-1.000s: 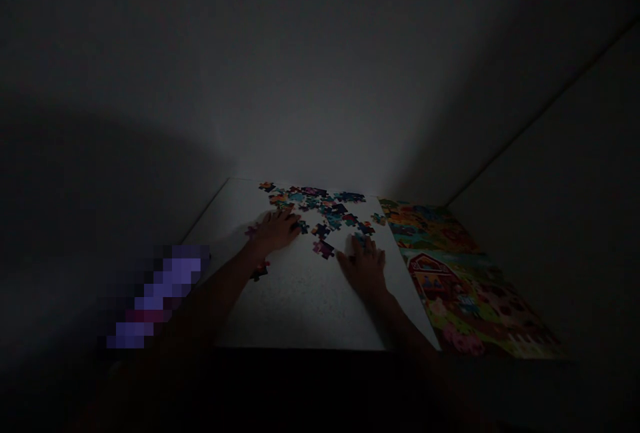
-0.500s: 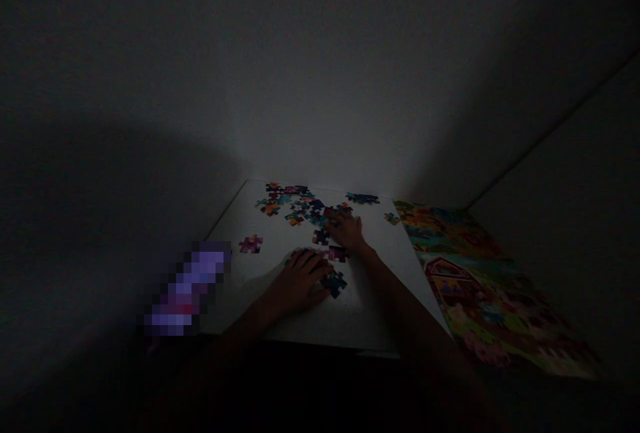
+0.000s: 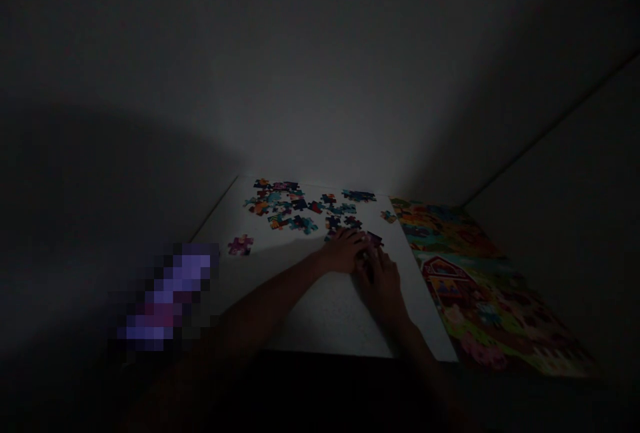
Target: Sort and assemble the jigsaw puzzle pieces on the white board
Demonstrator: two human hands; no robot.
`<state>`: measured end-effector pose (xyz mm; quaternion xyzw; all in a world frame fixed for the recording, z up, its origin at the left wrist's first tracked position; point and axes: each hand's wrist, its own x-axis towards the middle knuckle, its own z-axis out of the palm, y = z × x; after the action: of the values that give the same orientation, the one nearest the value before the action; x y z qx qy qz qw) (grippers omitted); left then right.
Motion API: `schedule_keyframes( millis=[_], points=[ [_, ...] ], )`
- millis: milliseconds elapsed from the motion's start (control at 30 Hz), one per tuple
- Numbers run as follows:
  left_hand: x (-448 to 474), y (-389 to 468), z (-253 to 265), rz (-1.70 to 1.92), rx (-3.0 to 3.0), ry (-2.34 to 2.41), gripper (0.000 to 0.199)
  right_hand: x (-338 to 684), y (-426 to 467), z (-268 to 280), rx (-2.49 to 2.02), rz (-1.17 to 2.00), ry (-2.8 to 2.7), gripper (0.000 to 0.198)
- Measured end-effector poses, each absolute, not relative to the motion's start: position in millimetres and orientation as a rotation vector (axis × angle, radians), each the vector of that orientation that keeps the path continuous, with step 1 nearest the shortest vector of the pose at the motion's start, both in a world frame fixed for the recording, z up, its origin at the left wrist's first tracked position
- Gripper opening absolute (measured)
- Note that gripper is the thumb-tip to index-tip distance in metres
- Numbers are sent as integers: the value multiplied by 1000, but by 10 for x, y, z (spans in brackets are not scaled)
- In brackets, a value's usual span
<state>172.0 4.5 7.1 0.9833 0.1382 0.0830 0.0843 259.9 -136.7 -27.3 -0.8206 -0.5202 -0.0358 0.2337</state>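
My left hand (image 3: 344, 250) reaches across to the right, palm down, its fingers stretched over jigsaw puzzle pieces on the white tabletop (image 3: 310, 306). Touching its fingertips, my right hand (image 3: 384, 281) has its fingers curled in around a dark puzzle piece that is mostly hidden. A purple piece (image 3: 374, 240) shows just beyond the fingers. Past my left hand lie dark pieces (image 3: 353, 222). A cluster of loose, colourful pieces (image 3: 273, 201) spreads over the far left of the table. The light is very dim.
A pink piece (image 3: 241, 244) lies apart at the left. Joined blue pieces (image 3: 358, 196) rest at the back edge, with a small piece (image 3: 389, 216) near the right. A farm picture sheet (image 3: 480, 293) adjoins the table on the right. A pixelated bright object (image 3: 170, 293) stands left.
My left hand has moved right and forward, up against my right hand. My right hand has drawn back towards me and right, and its fingers have curled. Several pieces it covered now show.
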Motion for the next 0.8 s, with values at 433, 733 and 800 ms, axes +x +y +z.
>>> schedule_keyframes(
  millis=[433, 733, 800],
  points=[
    [144, 710, 123, 315, 2739, 1371, 50, 2874, -420, 104, -2533, 93, -1221, 63],
    [242, -191, -38, 406, 2940, 782, 49, 2724, 164, 182, -2256, 285, -1485, 42],
    [299, -252, -8, 378, 2952, 712, 48, 2707, 173, 218, -2092, 378, -1638, 37]
  ],
)
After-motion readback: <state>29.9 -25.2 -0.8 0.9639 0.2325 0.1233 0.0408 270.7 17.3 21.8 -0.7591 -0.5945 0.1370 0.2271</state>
